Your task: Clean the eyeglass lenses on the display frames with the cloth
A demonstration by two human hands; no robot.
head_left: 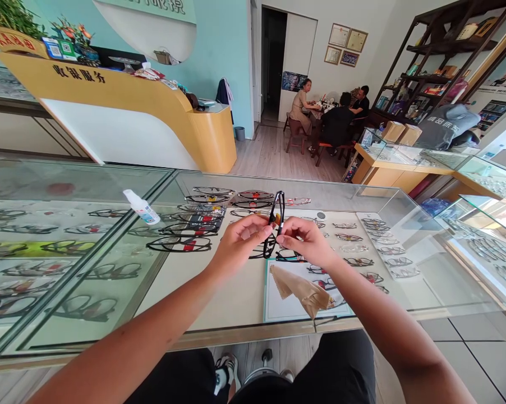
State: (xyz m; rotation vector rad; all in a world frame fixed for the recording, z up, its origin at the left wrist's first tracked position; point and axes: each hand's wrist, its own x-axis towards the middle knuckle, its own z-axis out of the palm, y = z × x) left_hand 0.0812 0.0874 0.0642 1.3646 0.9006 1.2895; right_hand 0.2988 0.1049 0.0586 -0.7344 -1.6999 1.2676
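Note:
Above the glass display case, my left hand [245, 238] and my right hand [304, 238] pinch a pair of black-framed eyeglasses [278, 205] between them. The glasses are turned on end, one lens above my fingers and the other below. An orange-yellow patch shows on the frame near the middle. Under my right hand, a tan cleaning cloth [306, 289] lies crumpled on a white board with a teal edge [280, 306]. To the left of my hands, several black-framed glasses [179, 243] lie in a row on the glass top.
A white spray bottle [141, 207] lies tilted on the glass at left. More glasses [390, 249] sit inside the display case [231, 331]. A yellow counter [211, 134] stands beyond, and several people sit round a table at the back. A shelf [429, 78] stands at right.

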